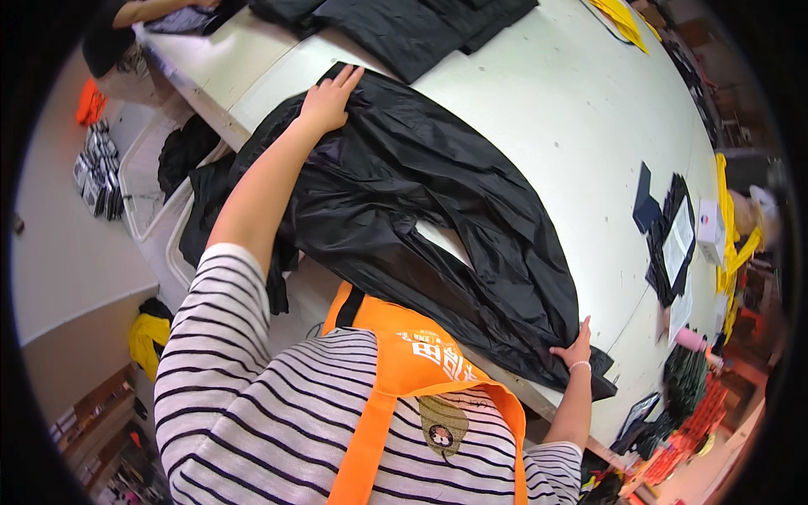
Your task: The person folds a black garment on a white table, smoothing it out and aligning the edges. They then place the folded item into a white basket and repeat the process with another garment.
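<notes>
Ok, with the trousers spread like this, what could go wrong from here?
The black trousers lie along the near edge of the white table, so they might slide off if the left hand and right hand both lift. The fabric is rumpled between the hands, so creases could remain. Other black garments lie close to the waist end and might get mixed up with it.

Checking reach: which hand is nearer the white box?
Right hand: touching the black trousers near the leg ends, left of the white box. Left hand: farther left, at their upper end.
</notes>
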A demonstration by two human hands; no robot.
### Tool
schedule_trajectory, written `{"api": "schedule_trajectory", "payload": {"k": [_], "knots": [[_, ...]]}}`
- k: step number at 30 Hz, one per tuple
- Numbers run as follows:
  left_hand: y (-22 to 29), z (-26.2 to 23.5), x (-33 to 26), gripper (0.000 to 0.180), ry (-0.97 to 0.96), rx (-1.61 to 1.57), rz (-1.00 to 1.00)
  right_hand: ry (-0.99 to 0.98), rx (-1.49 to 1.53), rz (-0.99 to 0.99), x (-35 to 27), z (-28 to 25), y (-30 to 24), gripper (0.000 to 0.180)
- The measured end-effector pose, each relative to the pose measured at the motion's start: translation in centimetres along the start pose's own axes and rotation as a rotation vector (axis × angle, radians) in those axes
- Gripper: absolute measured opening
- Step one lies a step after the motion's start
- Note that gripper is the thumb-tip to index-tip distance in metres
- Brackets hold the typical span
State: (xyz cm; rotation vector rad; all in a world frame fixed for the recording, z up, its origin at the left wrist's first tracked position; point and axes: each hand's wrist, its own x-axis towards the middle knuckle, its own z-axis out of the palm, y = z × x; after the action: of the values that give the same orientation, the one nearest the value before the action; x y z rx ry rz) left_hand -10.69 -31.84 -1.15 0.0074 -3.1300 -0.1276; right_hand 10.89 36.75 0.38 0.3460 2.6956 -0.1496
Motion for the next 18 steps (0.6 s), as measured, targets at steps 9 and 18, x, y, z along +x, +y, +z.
{"api": "schedule_trajectory", "payload": {"k": [9, 18], "knots": [[3.7, -5.6, 3.7, 0.019, 0.273, -0.160, 0.115, 0.406, -0.281, 0.055, -1.6, -6.2, 4.7, 0.031], [-0.4, -13.6, -6.9, 0.024, 1.033, -0.639, 0.023, 1.077, -0.133, -0.378, -6.8, -12.8, 9.1, 0.046]]}}
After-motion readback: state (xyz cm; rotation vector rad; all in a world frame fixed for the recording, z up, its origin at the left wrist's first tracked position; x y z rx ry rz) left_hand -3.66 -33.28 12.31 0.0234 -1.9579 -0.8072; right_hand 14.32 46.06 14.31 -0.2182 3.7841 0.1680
